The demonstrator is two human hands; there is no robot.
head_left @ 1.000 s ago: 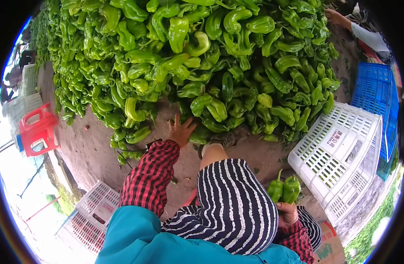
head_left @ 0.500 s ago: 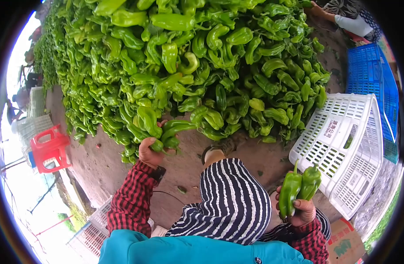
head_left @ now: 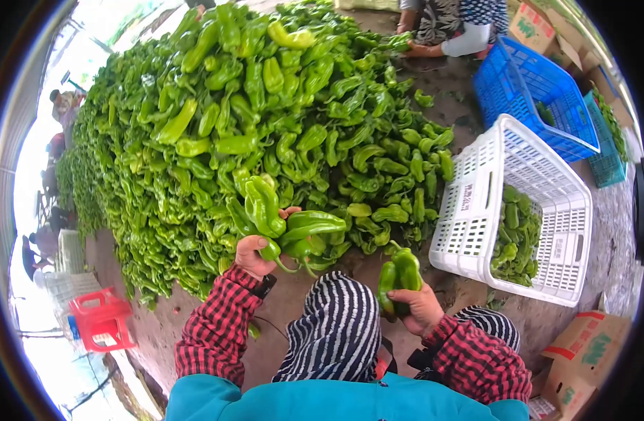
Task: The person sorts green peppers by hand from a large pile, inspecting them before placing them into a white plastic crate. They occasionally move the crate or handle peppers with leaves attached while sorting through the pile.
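Note:
A large heap of green peppers (head_left: 195, 161) spreads out in front of me on the ground. Against its near edge my left hand (head_left: 254, 256) is closed around several green peppers (head_left: 264, 207), their tips pointing up and to the right. My right hand (head_left: 418, 309) grips a pair of green peppers (head_left: 400, 278) upright, apart from the heap, between my knees. Fingers of the left hand are partly hidden behind its peppers.
To the right stands a white crate (head_left: 469, 210) with green peppers inside. Beyond it are a blue crate (head_left: 539, 98), a teal crate (head_left: 606, 151) and a cardboard box (head_left: 588, 358). A red stool (head_left: 103, 319) stands left. Another person's hand (head_left: 425, 50) touches the heap's far side.
The view has shifted, showing the inside of the white crate. My right hand has moved inward with its peppers, closer to my left hand, which still holds its bunch.

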